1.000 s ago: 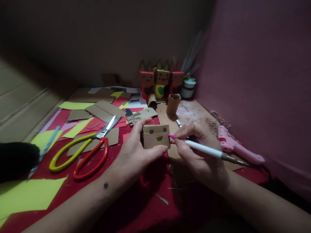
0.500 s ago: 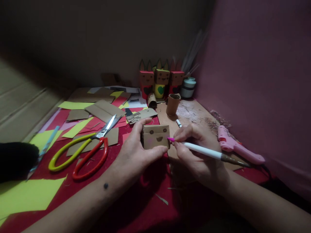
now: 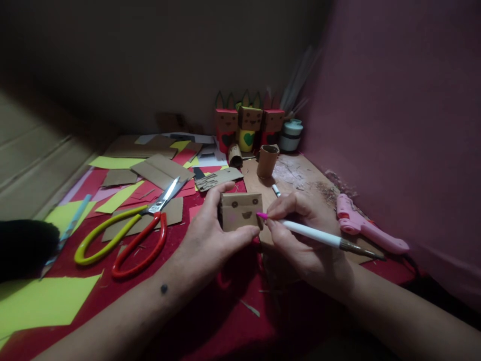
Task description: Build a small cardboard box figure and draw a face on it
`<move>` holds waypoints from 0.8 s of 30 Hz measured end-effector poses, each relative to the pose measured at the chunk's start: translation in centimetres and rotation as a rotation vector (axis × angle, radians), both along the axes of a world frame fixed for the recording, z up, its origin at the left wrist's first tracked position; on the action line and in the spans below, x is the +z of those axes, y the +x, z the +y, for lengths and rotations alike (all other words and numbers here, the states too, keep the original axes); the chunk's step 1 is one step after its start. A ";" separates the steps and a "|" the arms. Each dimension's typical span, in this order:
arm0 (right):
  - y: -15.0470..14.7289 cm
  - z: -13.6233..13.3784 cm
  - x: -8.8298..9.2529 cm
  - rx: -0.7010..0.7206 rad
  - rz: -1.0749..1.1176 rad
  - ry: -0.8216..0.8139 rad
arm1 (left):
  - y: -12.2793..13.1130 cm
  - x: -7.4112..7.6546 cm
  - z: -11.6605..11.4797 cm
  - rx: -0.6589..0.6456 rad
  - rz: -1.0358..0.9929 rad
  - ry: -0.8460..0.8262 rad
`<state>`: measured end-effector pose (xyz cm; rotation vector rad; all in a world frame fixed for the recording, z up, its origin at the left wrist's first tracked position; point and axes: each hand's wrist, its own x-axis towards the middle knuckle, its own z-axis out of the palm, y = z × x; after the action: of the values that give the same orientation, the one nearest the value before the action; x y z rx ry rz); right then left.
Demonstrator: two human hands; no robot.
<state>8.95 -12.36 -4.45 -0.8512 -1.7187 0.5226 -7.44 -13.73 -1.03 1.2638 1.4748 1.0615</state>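
Between the thumb and fingers of my left hand is a small cardboard box. Drawn on its front are two round eyes, a dark open mouth and a faint pink patch on the left cheek. My right hand pinches a white marker with a pink tip. That tip meets the box's front near its right edge, beside the mouth. Left of my hands, large scissors with one yellow and one red handle lie partly open on cardboard scraps.
Three box-headed figures with pointed ears stand at the back beside a pale blue jar. A cardboard tube stands ahead of my right hand. A pink glue gun lies at right. Coloured paper and cardboard scraps cover the left side.
The marker's tip has shifted slightly left on the box's front. My left hand and the box have stayed in place.
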 end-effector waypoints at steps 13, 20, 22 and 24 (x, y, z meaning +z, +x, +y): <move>-0.2 -0.4 0.9 -0.071 0.064 -0.084 | 0.0 -0.2 0.0 0.039 -0.030 0.065; -0.2 -0.5 1.1 -0.073 0.067 -0.100 | 0.1 0.1 -0.1 0.028 -0.018 0.041; -0.1 -0.4 1.0 -0.048 0.069 -0.095 | 0.1 0.2 -0.1 0.020 -0.002 0.032; 0.0 -0.4 0.8 -0.025 0.065 -0.097 | 0.2 0.2 -0.1 0.016 0.009 0.029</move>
<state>8.90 -12.75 -3.67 -0.9143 -1.6322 0.6142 -7.27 -13.85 -0.88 1.2806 1.4840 1.0923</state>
